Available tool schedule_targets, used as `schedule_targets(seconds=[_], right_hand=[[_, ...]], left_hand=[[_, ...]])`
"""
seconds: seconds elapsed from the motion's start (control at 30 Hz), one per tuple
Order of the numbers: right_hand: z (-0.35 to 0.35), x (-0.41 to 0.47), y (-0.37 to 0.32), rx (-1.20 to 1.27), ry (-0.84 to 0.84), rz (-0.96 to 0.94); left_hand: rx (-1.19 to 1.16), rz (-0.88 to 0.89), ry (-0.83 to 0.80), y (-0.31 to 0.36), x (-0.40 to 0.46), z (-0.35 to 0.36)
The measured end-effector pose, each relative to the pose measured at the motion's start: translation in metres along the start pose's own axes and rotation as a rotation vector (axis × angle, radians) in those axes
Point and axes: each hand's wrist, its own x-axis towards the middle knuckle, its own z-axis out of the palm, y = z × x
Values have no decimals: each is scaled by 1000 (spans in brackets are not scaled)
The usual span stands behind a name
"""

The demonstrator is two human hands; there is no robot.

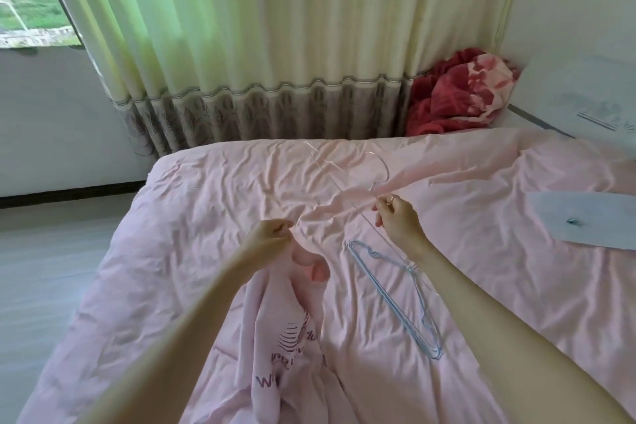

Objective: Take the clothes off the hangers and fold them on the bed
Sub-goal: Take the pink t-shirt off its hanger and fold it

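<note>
Pale pink shirt [289, 330] with purple print hangs crumpled over the bed [481, 268], its collar pinched by left hand [272, 237], while right hand [395, 217] pinches a clear hanger [347, 179] held free above.

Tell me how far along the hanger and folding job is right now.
Done: blue hangers lie bare on the bed, and a grey garment lies flat at the right. In hand: the right hand holds a pale hanger just clear of the pink shirt, which the left hand grips at the top. Left: that shirt is unfolded.
</note>
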Motion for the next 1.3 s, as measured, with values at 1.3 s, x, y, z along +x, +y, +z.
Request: schedule_targets(seconds=[1.3], right_hand=[[75, 52, 207, -108, -538, 350]], left_hand=[[179, -22, -47, -57, 77, 85]])
